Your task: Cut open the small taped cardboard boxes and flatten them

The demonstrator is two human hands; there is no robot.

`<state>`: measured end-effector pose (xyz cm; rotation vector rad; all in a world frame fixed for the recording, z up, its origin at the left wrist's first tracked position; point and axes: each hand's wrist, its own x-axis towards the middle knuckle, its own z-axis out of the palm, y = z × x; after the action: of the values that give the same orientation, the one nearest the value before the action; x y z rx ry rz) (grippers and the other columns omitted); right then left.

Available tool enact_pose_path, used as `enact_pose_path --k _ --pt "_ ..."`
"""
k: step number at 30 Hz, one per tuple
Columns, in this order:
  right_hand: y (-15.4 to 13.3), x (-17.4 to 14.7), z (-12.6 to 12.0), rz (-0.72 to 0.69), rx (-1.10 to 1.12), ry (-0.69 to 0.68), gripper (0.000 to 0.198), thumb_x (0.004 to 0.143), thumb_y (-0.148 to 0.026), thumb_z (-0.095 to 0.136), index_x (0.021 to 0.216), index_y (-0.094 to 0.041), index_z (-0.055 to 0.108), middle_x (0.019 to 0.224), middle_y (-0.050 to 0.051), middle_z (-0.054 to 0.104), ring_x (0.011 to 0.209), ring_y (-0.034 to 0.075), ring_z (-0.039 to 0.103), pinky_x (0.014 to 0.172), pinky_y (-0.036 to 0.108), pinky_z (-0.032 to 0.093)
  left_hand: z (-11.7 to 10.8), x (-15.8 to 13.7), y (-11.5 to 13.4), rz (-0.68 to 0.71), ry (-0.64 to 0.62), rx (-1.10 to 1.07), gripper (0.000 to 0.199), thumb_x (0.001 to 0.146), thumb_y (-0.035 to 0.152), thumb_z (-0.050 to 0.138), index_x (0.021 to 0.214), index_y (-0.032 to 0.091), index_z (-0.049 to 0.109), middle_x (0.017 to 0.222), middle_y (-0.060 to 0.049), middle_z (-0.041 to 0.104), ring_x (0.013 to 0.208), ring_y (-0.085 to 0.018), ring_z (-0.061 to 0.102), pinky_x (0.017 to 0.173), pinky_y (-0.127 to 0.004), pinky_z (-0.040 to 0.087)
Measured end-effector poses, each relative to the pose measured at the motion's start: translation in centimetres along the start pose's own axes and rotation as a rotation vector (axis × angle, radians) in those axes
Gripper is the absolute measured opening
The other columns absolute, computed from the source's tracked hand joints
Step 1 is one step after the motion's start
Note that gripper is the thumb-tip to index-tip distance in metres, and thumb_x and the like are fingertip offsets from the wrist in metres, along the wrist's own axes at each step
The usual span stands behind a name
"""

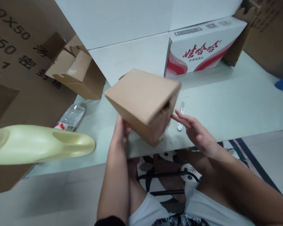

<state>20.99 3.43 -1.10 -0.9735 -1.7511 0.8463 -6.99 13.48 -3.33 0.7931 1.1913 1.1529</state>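
Observation:
A brown cardboard box [141, 97] is tilted above the table in front of me, slightly blurred, with a dark gap at its right end. My left hand [123, 127] grips it from the lower left; some of its fingers are hidden under the box. On the other side, my right hand [196, 130] is open, its fingers stretched towards the box's right end, with the fingertips at or very near the cardboard. Just beyond those fingers a slim white tool, like a small utility knife [180, 126], lies on the table.
The pale green table [226, 100] holds a white-and-red carton [202, 51], an open cardboard box [85, 75] and a clear plastic bottle [73, 116]. A smooth pale-yellow object [44, 144] juts in from the left. White boxes [132, 25] stand at the back.

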Motion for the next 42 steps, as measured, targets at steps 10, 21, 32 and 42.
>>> enact_pose_path --k 10,21,32,42 --pt "0.5 0.2 0.1 -0.04 -0.113 0.173 0.036 0.095 -0.047 0.057 0.127 -0.031 0.062 0.159 0.008 0.039 0.147 0.028 0.04 0.117 0.052 0.04 -0.1 -0.8 -0.5 -0.181 -0.157 0.548 0.042 0.078 0.06 0.065 0.078 0.018 0.069 0.067 -0.008 0.069 0.05 -0.017 0.062 0.044 -0.025 0.044" --pt "0.7 0.7 0.8 -0.082 -0.291 -0.012 0.046 0.098 -0.048 0.045 0.138 -0.029 0.056 0.148 0.011 0.051 0.135 0.028 0.051 0.106 0.048 0.049 1.5 -2.0 0.4 0.724 -0.266 0.478 0.044 0.084 0.062 0.063 0.112 0.028 0.07 0.155 -0.009 0.044 0.148 -0.034 0.035 0.12 -0.053 0.031" --pt "3.8 1.9 -1.7 0.667 -0.859 -0.14 0.06 0.086 -0.03 0.051 0.144 -0.015 0.047 0.102 0.014 0.072 0.082 0.029 0.066 0.065 0.037 0.047 2.6 -1.0 -1.6 0.819 -0.172 0.414 0.048 0.085 0.065 0.058 0.109 0.026 0.069 0.151 -0.01 0.047 0.147 -0.035 0.036 0.12 -0.055 0.03" --pt "-3.6 -0.9 -2.4 -0.197 -0.525 0.619 0.011 0.089 -0.021 0.058 0.096 -0.026 0.065 0.08 0.002 0.059 0.072 0.019 0.057 0.063 0.035 0.048 4.0 -1.7 -2.1 0.797 -0.094 0.361 0.05 0.084 0.066 0.053 0.106 0.024 0.067 0.152 -0.011 0.045 0.147 -0.035 0.035 0.12 -0.053 0.03"
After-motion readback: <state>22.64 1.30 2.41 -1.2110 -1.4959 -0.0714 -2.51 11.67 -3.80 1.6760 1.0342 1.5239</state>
